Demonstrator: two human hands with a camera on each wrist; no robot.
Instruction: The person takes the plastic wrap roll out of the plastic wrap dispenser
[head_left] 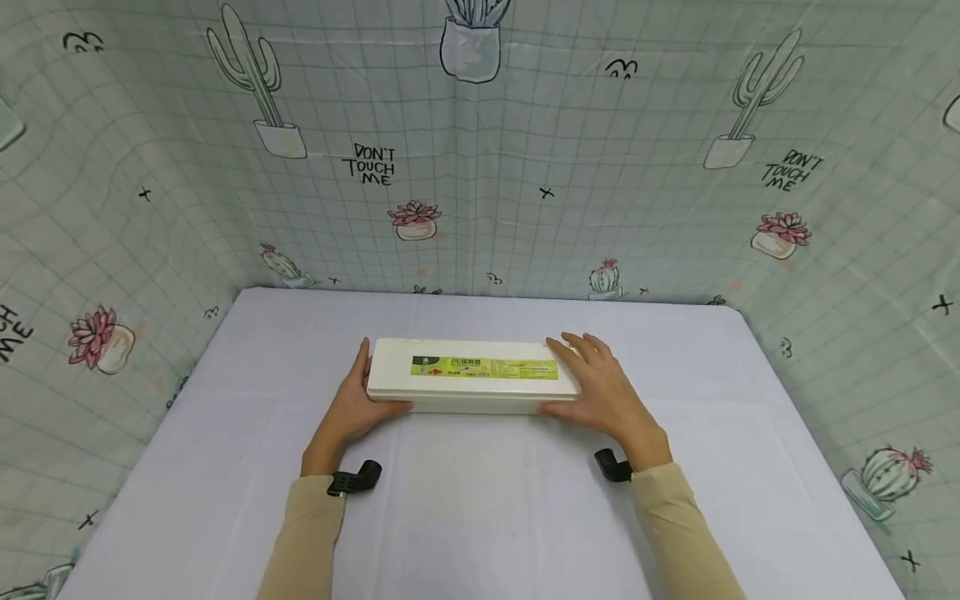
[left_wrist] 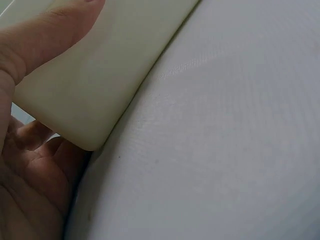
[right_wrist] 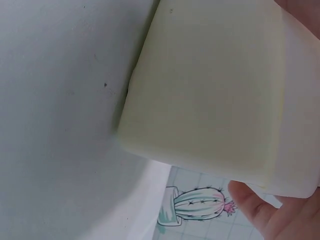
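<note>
A long cream box (head_left: 472, 392) with a green and yellow label (head_left: 483, 367) lies lengthwise at the middle of the white table (head_left: 480, 517). My left hand (head_left: 358, 400) grips its left end, thumb along the front face and fingers round the far side. My right hand (head_left: 596, 383) holds the right end, fingers laid over the top and thumb on the front. In the left wrist view the thumb (left_wrist: 45, 35) presses the box (left_wrist: 100, 75), whose corner sits close to the cloth. The right wrist view shows the box's end (right_wrist: 210, 90) and a fingertip (right_wrist: 260, 210) below it.
Cactus-print cloth walls (head_left: 480, 167) close the table in at the back and on both sides. Black wrist mounts (head_left: 356, 479) (head_left: 613, 465) sit on both beige sleeves. White cloth stretches in front of and behind the box.
</note>
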